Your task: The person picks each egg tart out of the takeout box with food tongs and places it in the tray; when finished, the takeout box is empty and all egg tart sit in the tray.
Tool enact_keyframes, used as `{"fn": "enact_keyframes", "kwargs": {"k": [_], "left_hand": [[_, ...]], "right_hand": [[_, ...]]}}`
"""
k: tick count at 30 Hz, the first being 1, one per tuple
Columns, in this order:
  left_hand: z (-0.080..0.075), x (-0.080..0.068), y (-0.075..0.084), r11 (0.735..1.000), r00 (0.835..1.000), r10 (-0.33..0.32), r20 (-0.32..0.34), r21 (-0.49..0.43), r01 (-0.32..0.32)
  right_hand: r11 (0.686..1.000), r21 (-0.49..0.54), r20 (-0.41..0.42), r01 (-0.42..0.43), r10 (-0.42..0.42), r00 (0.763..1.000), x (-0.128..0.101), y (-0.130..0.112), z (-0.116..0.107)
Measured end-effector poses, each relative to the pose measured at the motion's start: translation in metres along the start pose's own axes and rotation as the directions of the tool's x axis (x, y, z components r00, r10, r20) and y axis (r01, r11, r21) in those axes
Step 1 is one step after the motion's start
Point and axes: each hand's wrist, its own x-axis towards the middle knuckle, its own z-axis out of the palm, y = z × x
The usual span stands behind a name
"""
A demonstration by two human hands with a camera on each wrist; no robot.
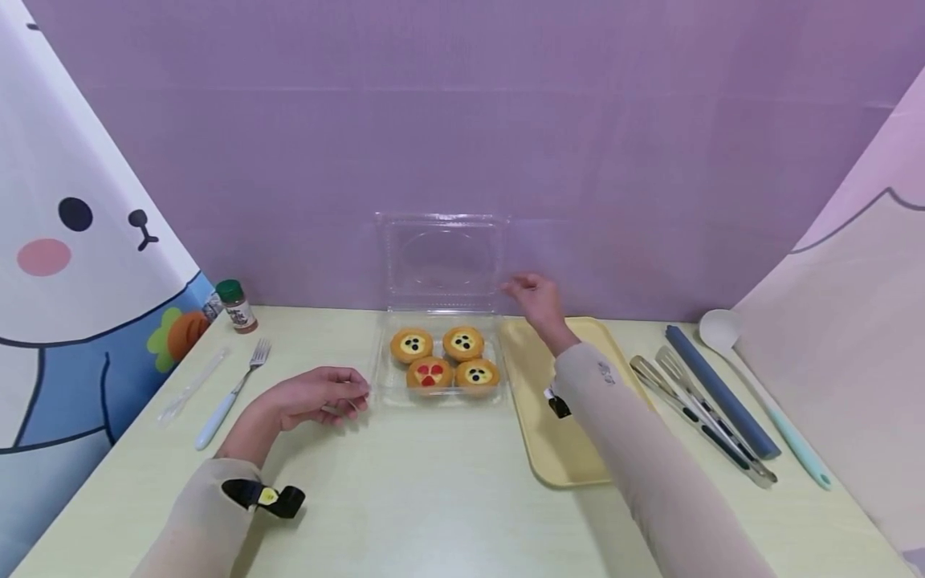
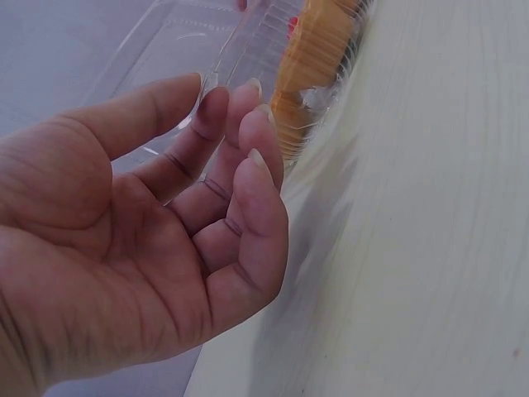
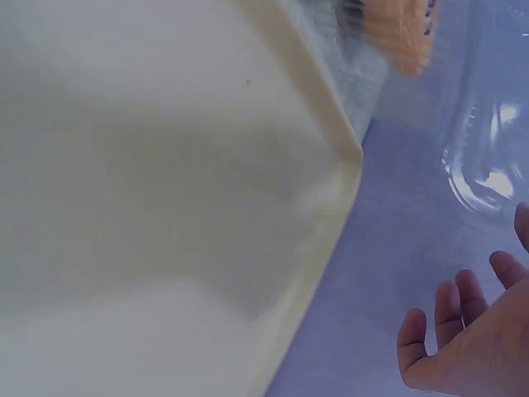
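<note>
Clear clamshell box [image 1: 441, 353] sits mid-desk, far side, lid [image 1: 441, 261] standing open against the purple wall – four tarts [image 1: 444, 360] inside. Left hand [image 1: 318, 395] rests on the desk [image 1: 433, 498] just left of the box, fingers loosely curled, holding nothing. Right hand [image 1: 533, 299] hovers at the lid's right edge, fingers relaxed – above the yellow tray [image 1: 564, 457].

The left hand [image 1: 318, 396] rests low with fingers [image 2: 248, 157] loosely curled, holding nothing. The right hand [image 1: 533, 299] is raised on an outstretched arm, fingers [image 3: 463, 289] relaxed, nothing in its grip.
</note>
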Motion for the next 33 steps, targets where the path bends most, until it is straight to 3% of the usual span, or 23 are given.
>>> {"fn": "enact_keyframes", "kwargs": {"k": [5, 8, 12, 21, 28, 33], "left_hand": [[-0.001, 0.001, 0.001, 1.0, 1.0, -0.011, -0.012, 0.017, 0.012], [-0.002, 0.0, 0.002, 0.999, 1.0, -0.018, -0.018, 0.03, 0.018], [-0.003, -0.001, 0.003, 0.999, 1.0, -0.021, -0.017, 0.044, 0.022], [-0.005, 0.0, 0.003, 0.999, 1.0, -0.02, -0.006, 0.05, 0.02], [-0.008, 0.001, 0.002, 0.999, 1.0, -0.005, 0.01, 0.054, 0.004], [-0.007, 0.003, 0.0, 0.999, 0.999, 0.003, 0.033, 0.048, -0.005]], "right_hand": [[0.981, -0.162, 0.056, 0.111, -0.103, 0.993, -0.023, 0.001, -0.028], [0.943, -0.276, 0.114, 0.186, -0.16, 0.981, -0.045, 0.008, -0.047], [0.908, -0.352, 0.161, 0.228, -0.181, 0.97, -0.078, 0.019, -0.074], [0.863, -0.449, 0.151, 0.23, -0.181, 0.972, -0.146, 0.044, -0.131], [0.853, -0.486, 0.105, 0.192, -0.161, 0.981, -0.168, 0.066, -0.166], [0.815, -0.56, 0.089, 0.148, -0.119, 0.989, -0.179, 0.086, -0.192]]}}
